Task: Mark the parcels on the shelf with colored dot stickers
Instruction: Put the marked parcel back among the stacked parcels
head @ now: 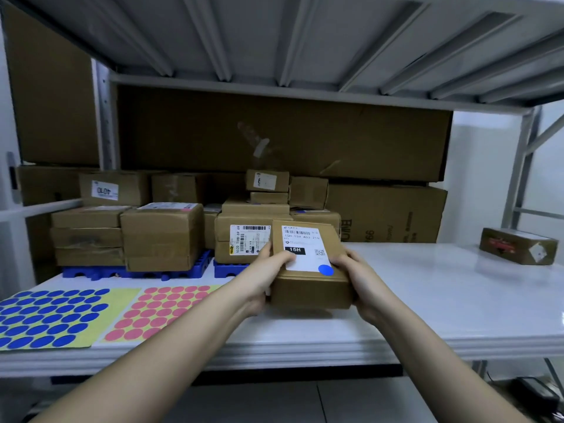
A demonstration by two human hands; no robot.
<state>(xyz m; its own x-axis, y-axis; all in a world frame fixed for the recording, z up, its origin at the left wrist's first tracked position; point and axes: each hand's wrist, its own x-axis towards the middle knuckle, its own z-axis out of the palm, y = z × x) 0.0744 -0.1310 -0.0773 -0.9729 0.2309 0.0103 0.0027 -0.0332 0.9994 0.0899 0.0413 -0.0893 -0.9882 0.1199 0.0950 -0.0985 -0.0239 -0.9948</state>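
Shelf [427,288]; parcel [311,288] label "15H"

white shelf [427,300]: blue sticker sheet [52,319] and pink sticker sheet [158,312] at its front left edge, blue pallets [137,271] under stacked parcels [161,236] behind, one dark box [518,245] far right.

Both arms were bare all the way back from each hand, no sleeves anywhere in view. The left hand [265,273] and right hand [358,280] had no gloves, rings, or watch showing.
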